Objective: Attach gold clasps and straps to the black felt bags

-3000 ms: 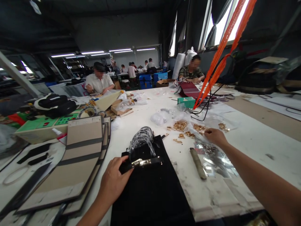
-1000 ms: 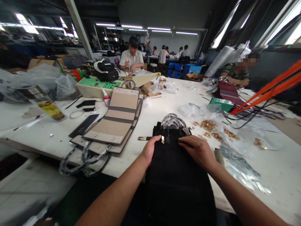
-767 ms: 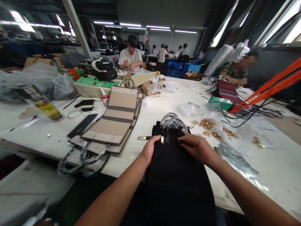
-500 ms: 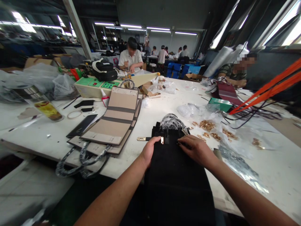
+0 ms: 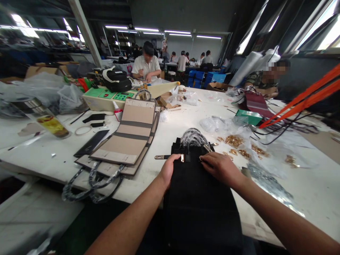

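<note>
A black bag lies flat on the white table in front of me, its plastic-wrapped handles at the far end. My left hand rests on the bag's upper left edge, thumb beside a gold clasp on a black strap that sticks out to the left. My right hand presses on the bag's upper right, fingers curled and pinching at the strap near the handles; what the fingertips hold is too small to make out.
A stack of tan bag panels with wrapped handles lies to the left. Gold metal fittings are scattered on plastic to the right. A green box, orange straps, a glue bottle and a jar stand about. Other people work at the far side.
Three seconds ago my right hand was out at the gold fittings and my left held the strap alone. Since then both hands sit on the bag's top, almost still over the last second.
</note>
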The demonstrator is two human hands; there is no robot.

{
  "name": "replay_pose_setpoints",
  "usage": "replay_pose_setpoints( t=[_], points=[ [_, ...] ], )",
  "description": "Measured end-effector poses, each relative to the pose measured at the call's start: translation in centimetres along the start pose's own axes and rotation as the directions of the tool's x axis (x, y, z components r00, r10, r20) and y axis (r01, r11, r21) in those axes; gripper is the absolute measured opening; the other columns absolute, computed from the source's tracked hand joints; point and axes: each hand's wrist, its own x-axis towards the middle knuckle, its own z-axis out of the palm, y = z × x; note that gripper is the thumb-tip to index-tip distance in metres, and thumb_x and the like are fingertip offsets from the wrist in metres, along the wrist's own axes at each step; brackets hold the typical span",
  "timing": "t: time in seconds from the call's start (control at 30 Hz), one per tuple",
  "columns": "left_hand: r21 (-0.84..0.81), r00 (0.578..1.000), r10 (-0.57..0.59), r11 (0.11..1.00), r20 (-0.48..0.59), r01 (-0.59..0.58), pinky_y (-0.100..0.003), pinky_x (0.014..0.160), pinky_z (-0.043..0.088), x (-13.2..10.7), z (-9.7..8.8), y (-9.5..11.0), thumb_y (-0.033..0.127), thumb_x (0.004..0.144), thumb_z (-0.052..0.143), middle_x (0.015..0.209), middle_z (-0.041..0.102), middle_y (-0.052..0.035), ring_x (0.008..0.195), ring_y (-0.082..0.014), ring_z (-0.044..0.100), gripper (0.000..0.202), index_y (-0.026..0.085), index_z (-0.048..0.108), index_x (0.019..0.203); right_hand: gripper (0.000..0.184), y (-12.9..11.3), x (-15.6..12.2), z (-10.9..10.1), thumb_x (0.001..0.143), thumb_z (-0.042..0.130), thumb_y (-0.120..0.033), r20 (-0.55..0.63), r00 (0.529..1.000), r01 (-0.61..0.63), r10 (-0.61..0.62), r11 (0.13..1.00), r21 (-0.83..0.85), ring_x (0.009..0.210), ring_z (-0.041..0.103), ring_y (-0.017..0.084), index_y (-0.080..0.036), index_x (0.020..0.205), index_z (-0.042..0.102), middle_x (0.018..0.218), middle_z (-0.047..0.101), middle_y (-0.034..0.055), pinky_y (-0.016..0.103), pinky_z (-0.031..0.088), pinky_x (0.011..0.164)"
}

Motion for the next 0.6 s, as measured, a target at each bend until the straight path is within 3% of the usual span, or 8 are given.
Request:
replay_pose_setpoints(
  t=[0.27,0.6],
  points=[
    [-0.014,1.000,-0.010,1.000,0.026,0.010,-0.038,0.087,0.058,0.3,-0.5,-0.4,0.035,0.088,0.059,0.091,0.076,-0.0145,0.087,-0.0281,0.074,0.034,0.008,0.075,0.101,0.033,-0.3,-0.9,0.3,0.108,0.047,-0.027,0.027,0.999,0.033,-0.034,0.999,0.036,0.105,0.071,0.024,-0.021,0.131,0.070,0.120,0.074,0.0092,0.039,0.058,0.090],
    [0.017,1.000,-0.030,0.999,0.001,0.030,-0.040,0.086,0.058,-0.1,-0.1,-0.5,0.037,0.089,0.059,0.090,0.076,-0.0155,0.088,-0.0298,0.074,0.040,0.006,0.075,0.108,0.026,-1.8,-0.5,1.5,0.107,0.052,-0.033,-0.121,0.991,-0.067,0.056,0.994,-0.086,0.089,0.071,0.018,-0.021,0.110,0.076,0.102,0.075,0.0045,0.033,0.050,0.074]
  ],
)
